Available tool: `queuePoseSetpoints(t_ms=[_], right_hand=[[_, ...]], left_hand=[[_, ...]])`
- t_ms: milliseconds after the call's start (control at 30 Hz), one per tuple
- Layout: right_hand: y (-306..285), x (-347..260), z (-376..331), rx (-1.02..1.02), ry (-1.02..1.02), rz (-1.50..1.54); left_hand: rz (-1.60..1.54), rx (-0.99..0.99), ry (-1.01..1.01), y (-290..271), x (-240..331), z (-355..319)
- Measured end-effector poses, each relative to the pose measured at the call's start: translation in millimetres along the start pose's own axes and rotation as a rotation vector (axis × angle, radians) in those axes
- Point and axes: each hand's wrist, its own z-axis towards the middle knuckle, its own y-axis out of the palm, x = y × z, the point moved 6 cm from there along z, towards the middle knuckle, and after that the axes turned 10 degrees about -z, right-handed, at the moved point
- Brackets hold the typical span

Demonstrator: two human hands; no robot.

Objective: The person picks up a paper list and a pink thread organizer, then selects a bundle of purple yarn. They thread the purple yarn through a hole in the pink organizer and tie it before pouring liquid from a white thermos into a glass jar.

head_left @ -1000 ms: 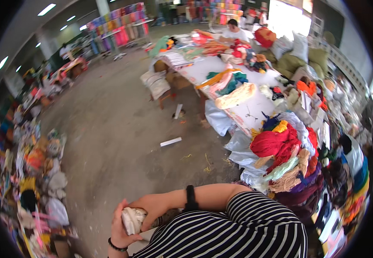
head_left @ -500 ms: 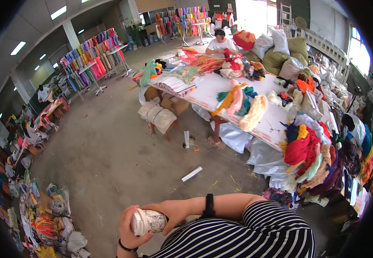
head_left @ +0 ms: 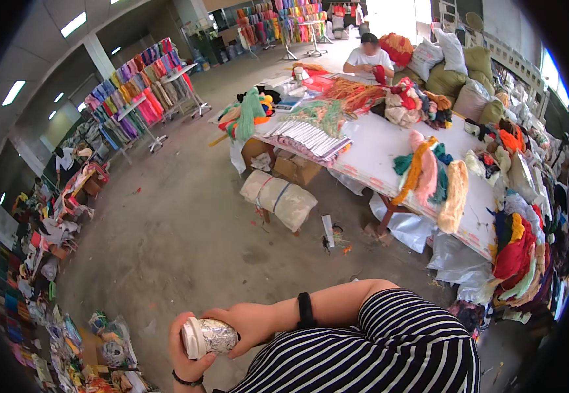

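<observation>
A lidded cup with a shiny silver, patterned body is held between my two hands, low in the view and in front of my striped shirt. It lies tilted on its side, its white lid toward the left. My left hand is closed around the lid end, with a dark bracelet at the wrist. Round the silver body curls my right hand, a black band on that wrist. The lid appears to be on the cup. Parts of the fingers behind the cup are hidden.
Ahead to the right stands a long white table with yarn skeins. A co-worker sits behind it, handling red yarn. A padded bench is before the table. Yarn racks stand back left; bagged goods lie at lower left.
My view has turned left, so the table and bench sit farther right in the picture. Both hands still grip the cup, which appears slightly farther left.
</observation>
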Motion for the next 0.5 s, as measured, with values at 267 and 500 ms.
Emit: queuePoseSetpoints(t_ms=[267,500], right_hand=[[-89.3,127.3,226.4,-0.052,0.042,-0.011],[-209.8,231.0,411.7,0.144,0.11,-0.101]], left_hand=[[-0.011,0.034,0.065,-149.4,-106.8,200.8],[-0.011,-0.049,0.046,-261.5,-181.2,434.1]])
